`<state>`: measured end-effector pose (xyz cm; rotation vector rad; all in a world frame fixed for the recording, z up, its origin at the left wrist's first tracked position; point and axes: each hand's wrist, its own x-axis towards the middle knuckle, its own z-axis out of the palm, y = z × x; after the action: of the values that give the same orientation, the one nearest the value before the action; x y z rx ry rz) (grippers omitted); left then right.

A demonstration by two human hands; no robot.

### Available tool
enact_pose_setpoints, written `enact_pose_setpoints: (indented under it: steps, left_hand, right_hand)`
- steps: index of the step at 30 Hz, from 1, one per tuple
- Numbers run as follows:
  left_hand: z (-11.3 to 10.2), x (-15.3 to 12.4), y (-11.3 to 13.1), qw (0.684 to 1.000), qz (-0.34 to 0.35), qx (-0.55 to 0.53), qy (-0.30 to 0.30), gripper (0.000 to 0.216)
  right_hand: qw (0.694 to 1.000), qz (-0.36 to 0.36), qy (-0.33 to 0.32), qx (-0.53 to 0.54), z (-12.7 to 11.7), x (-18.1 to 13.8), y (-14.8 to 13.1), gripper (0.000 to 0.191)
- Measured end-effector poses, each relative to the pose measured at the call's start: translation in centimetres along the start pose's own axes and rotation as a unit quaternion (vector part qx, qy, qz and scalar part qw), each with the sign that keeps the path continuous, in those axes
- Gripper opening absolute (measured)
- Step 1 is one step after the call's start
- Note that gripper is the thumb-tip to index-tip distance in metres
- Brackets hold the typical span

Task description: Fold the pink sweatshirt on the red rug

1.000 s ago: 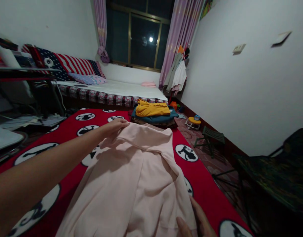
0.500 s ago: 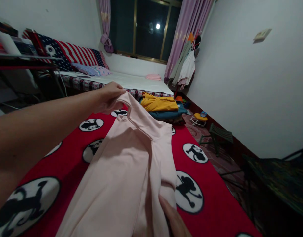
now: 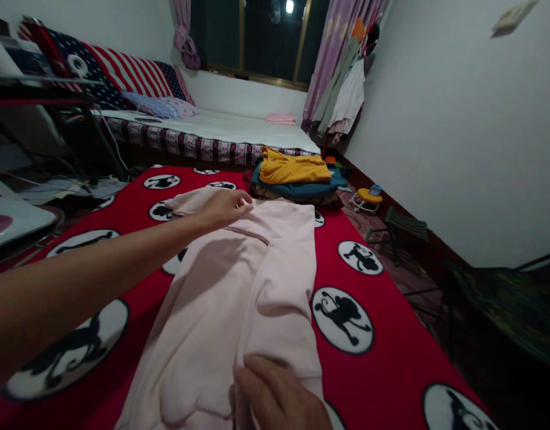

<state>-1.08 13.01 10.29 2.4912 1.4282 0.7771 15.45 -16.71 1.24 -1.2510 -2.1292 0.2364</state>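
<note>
A pink garment [image 3: 239, 286] lies spread lengthwise on a red blanket [image 3: 377, 334] printed with black-and-white monkey circles. The left hand [image 3: 225, 208] reaches out and rests, fingers extended, on the garment's far edge. The right hand [image 3: 279, 400] lies on its near end over a fold; its grip is unclear. Beyond the garment sits a pile of folded clothes [image 3: 297, 176], yellow on top, before a bed [image 3: 221, 128]
</note>
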Motion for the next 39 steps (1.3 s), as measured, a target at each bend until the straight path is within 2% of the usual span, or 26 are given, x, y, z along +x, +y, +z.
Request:
enact_pose_setpoints:
  steps: [2,4,6,8,9,11,13,15,18,20,22,24,27,30,33,35,36,38,39]
  left_hand:
    - [1.5,-2.8,2.4,0.996,0.025,-0.045,-0.075,0.038]
    - [2.5,-5.5,4.5,0.989,0.047,-0.072,-0.124,0.043]
    - [2.9,-7.3,5.9,0.986,0.072,-0.082,-0.127,0.042]
    - [3.2,-8.0,7.0,0.985,0.113,-0.076,-0.106,0.034]
    - [3.4,-7.9,7.4,0.984,0.135,-0.071,-0.094,0.029]
    - [3.9,-6.9,8.3,0.978,0.183,-0.054,-0.087,0.027]
    - [4.6,-5.3,9.2,0.964,0.247,-0.018,-0.099,0.038]
    - [5.6,-3.6,10.2,0.939,0.318,0.038,-0.126,0.053]
    - [7.0,-1.7,11.4,0.893,0.389,0.100,-0.203,0.061]
    - [7.7,-1.1,11.9,0.872,0.408,0.111,-0.248,0.050]
    - [8.1,-0.8,12.0,0.863,0.416,0.110,-0.265,0.036]
    - [8.1,-0.6,11.6,0.869,0.412,0.102,-0.253,0.027]
    - [7.4,0.0,10.6,0.904,0.372,0.083,-0.194,0.025]
    - [6.9,0.4,9.6,0.932,0.329,0.055,-0.141,0.025]
    - [7.1,-0.4,9.0,0.940,0.309,0.034,-0.140,0.026]
    - [7.2,-1.8,8.9,0.946,0.288,0.022,-0.148,0.036]
    - [7.0,-2.8,8.8,0.951,0.273,0.010,-0.147,0.044]
    - [6.3,-5.0,8.8,0.957,0.250,-0.024,-0.145,0.055]
    - [5.6,-6.4,8.8,0.954,0.251,-0.042,-0.157,0.051]
  right_hand:
    - [0.999,-0.049,-0.004,0.022,-1.5,0.1,-0.6,0.030]
    - [0.996,-0.062,0.004,0.066,-3.8,-0.4,-0.6,0.031]
    - [0.995,-0.011,0.053,0.084,-6.1,-1.6,-0.2,0.033]
    - [0.990,0.076,0.102,0.065,-7.7,-3.2,0.4,0.035]
    - [0.985,0.115,0.116,0.049,-8.2,-4.0,0.7,0.036]
    - [0.983,0.153,0.094,0.025,-8.2,-5.3,1.1,0.042]
    - [0.987,0.150,0.045,0.024,-7.4,-6.2,1.3,0.056]
    - [0.988,0.147,0.024,0.042,-6.3,-6.6,1.3,0.064]
    - [0.983,0.156,0.056,0.075,-4.8,-6.6,1.4,0.056]
    - [0.983,0.149,0.070,0.088,-4.3,-6.5,1.5,0.047]
    - [0.986,0.130,0.056,0.092,-4.3,-6.4,1.8,0.038]
    - [0.989,0.112,0.035,0.089,-4.6,-6.2,1.9,0.029]
    - [0.995,0.049,0.015,0.085,-5.2,-6.2,1.8,0.015]
    - [0.998,-0.028,-0.006,0.058,-5.7,-6.2,1.7,0.010]
    - [0.996,-0.016,-0.088,0.000,-6.1,-5.9,1.8,0.009]
    - [0.988,0.011,-0.153,-0.003,-6.8,-5.4,1.8,0.010]
    - [0.986,0.023,-0.166,0.009,-7.3,-5.1,1.8,0.010]
    - [0.989,0.048,-0.137,0.036,-8.3,-4.4,1.5,0.009]
    - [0.991,0.064,-0.110,0.040,-8.7,-4.0,1.4,0.009]
